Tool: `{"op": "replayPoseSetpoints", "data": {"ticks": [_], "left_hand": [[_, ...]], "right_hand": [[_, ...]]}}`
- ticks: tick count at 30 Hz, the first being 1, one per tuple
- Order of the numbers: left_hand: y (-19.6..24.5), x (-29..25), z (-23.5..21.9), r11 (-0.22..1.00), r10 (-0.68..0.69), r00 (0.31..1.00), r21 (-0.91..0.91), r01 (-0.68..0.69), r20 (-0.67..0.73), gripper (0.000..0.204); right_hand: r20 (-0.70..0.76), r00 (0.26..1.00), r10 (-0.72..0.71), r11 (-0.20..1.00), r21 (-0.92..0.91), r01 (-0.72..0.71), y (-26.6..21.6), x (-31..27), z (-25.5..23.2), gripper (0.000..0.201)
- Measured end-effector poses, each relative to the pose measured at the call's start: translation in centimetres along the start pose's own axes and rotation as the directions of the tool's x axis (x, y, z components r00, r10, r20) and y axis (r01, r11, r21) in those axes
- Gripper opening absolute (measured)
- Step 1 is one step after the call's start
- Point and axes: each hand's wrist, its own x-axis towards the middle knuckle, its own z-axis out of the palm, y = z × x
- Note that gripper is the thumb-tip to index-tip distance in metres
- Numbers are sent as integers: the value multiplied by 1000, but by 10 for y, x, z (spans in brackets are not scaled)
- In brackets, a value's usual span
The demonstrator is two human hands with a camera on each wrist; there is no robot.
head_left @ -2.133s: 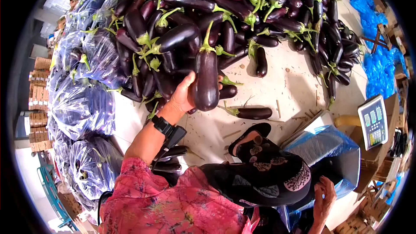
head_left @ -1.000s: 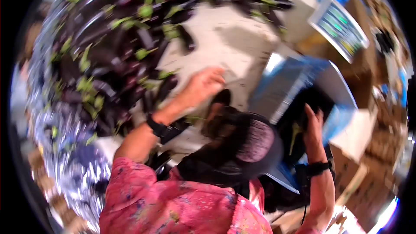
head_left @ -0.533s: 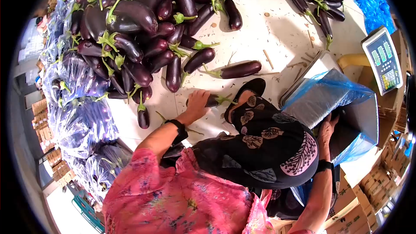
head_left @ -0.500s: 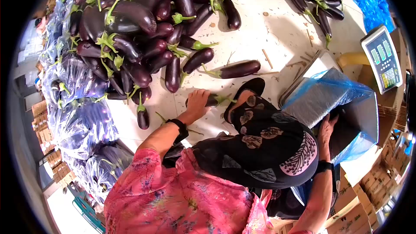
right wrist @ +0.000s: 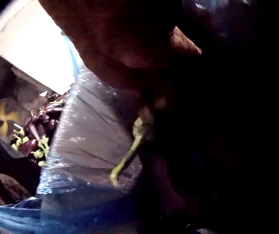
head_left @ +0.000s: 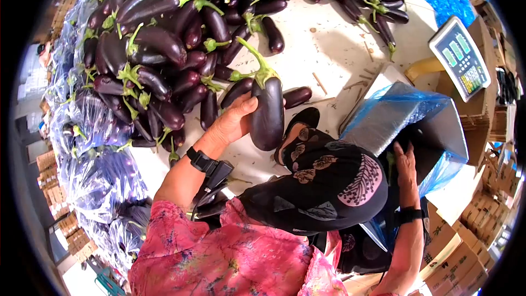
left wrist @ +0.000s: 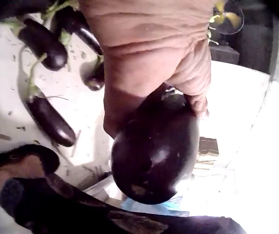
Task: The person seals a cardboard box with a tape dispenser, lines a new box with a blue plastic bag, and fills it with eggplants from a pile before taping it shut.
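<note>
My left hand [head_left: 234,120] grips a large dark purple eggplant [head_left: 267,118], its green stem pointing up and away. The left wrist view shows the eggplant's rounded end [left wrist: 154,156] hanging below the fingers. My right hand [head_left: 406,167] reaches into the mouth of a grey box [head_left: 460,126] lined with blue plastic [head_left: 378,109], fingers fairly straight. Close by that hand in the right wrist view is an eggplant's green stem [right wrist: 127,158]; its body is lost in deep shadow. One eggplant [head_left: 298,96] lies on the floor just beyond the held one.
A large heap of eggplants [head_left: 159,49] covers the floor at left and far side. Clear plastic bags [head_left: 98,137] of eggplants line the left. A digital scale display [head_left: 460,57] stands right, behind the box. Cardboard boxes [head_left: 457,263] are stacked lower right. Dry stalks litter the pale floor [head_left: 312,44].
An earlier eggplant left my left hand. That hand then went down to another on the floor, took hold of it and raised it. My right hand moved into the box mouth.
</note>
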Motion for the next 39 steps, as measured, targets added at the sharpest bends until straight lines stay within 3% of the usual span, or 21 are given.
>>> {"op": "replayPoseSetpoints", "data": {"ticks": [2,4,6,9,12,14,16,17,18,19,20,21,22,24,26,28,30,31,34,38,39], "left_hand": [[22,14,31,998,61,992,11,-62,107,72],[35,29,57,989,118,984,71,-128,133,75],[42,44,79,982,136,985,120,-149,104,77],[53,68,121,974,179,954,91,-206,243,78],[53,85,177,958,210,925,122,-259,315,81],[54,89,226,939,190,885,185,-291,426,81],[36,118,253,756,257,611,238,-610,749,80],[26,126,268,689,184,469,227,-688,864,82],[31,125,288,205,172,263,226,-952,949,91],[26,123,298,292,129,293,246,-924,947,97],[22,121,305,373,86,320,267,-889,944,103],[22,122,307,462,12,373,326,-825,928,105],[17,127,303,550,8,377,310,-775,926,101],[22,140,287,610,-187,456,467,-640,870,84],[25,143,263,749,-277,694,602,-278,664,63],[22,150,231,746,-157,802,602,-287,577,49],[21,150,204,712,-148,863,657,-246,482,47],[19,148,191,696,-139,892,683,-222,431,46],[9,142,159,714,-136,946,691,-114,296,44],[-5,126,128,700,-134,964,711,-72,230,53],[-2,124,127,674,-152,951,732,-100,270,65]], "right_hand": [[26,995,-98,993,-68,99,20,1,-18,69],[58,967,-248,949,-184,255,-15,-24,-34,52],[145,971,-191,979,-46,199,-62,-53,-44,49],[220,952,-212,976,97,195,-96,-80,-50,47],[345,934,-94,904,422,-65,-129,-103,-48,56],[459,879,-127,783,591,-195,-137,-105,-50,79],[538,762,-360,541,786,-299,-139,-92,-62,75],[339,845,-413,524,848,-83,-146,-99,-60,70],[253,899,-357,464,883,-65,-151,-108,-66,64],[164,941,-295,408,913,-31,-155,-117,-73,58],[291,907,-306,438,888,-137,-140,-101,-85,51],[302,903,-307,491,862,-122,-134,-100,-94,48],[317,898,-306,543,833,-109,-129,-100,-99,46],[218,954,-203,577,814,-63,-114,-101,-102,51],[179,980,-85,606,790,-92,-93,-98,-113,56],[65,996,-67,766,643,10,-84,-99,-119,67],[-53,995,-79,890,447,94,-81,-100,-123,79],[-79,996,-38,937,344,63,-86,-98,-122,88],[-126,988,-89,981,158,109,-84,-91,-113,88],[-11,992,-122,971,208,121,-85,-94,-105,69],[6,933,-361,928,102,358,-84,-93,-106,66]]}}
